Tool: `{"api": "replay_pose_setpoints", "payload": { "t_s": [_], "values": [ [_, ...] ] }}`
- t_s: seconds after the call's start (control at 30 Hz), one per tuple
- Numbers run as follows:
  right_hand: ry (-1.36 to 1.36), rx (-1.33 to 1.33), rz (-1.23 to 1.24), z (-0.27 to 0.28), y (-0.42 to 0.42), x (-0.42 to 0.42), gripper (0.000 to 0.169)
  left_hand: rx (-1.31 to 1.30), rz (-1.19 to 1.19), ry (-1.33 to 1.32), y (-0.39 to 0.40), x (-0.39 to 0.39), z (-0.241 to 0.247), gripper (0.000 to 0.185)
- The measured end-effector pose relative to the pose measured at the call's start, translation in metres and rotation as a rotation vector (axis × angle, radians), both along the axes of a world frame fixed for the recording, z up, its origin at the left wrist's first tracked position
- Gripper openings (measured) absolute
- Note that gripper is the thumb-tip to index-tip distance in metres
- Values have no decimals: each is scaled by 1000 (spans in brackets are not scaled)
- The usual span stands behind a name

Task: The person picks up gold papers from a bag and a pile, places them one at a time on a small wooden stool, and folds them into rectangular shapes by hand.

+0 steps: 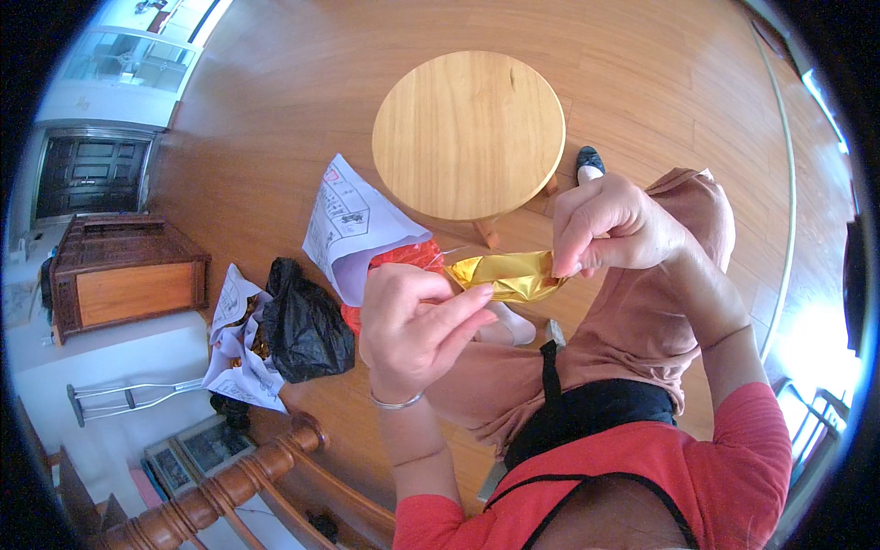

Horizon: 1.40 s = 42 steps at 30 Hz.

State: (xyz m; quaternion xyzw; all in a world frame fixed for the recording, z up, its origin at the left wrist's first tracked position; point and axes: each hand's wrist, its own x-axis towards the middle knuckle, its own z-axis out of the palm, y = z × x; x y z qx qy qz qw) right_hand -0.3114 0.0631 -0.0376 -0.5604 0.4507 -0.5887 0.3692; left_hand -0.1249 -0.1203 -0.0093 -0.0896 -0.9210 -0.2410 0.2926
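Note:
A shiny gold foil piece (517,273), creased and folded into a long shape, is stretched between my two hands above my lap. My left hand (416,326) pinches its left end between thumb and fingers. At its right end, my right hand (612,223) grips the foil with bent fingers. Just behind my left hand is a red plastic bag (405,256), partly hidden by that hand. A large white printed paper sheet (361,223) leans over the bag, curled and bearing writing.
A round wooden stool (471,137) stands ahead of my hands. To the left lie a black plastic bag (302,330) and an opened printed paper package (244,350) with gold pieces inside. A wooden railing (254,467), a metal crutch (137,399) and a wooden cabinet (130,275) are further left.

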Motion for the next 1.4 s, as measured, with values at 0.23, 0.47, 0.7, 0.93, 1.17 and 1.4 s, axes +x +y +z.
{"api": "replay_pose_setpoints", "payload": {
  "t_s": [0.23, 0.47, 0.7, 0.93, 1.17, 1.4],
  "values": [
    [38, -104, 39, -2, -4, 2, 17, -167, 12, 36, 6, -4, -7, 26],
    [-70, 297, -144, 0, -10, -6, 34, -203, -96, 79, 10, 0, -1, 27],
    [-119, 484, 116, -1, -35, 14, 36, -310, -100, 48, 17, 5, 2, 25],
    [-272, 530, 202, -20, -38, 17, 28, -398, -92, 37, 21, 13, 4, 25],
    [-364, 465, 108, -21, -35, 16, 30, -420, -8, 52, 23, 20, -1, 25],
    [-88, 102, 106, 3, -4, -3, 33, -314, 92, -23, 18, 21, 0, 23]
  ]
}}
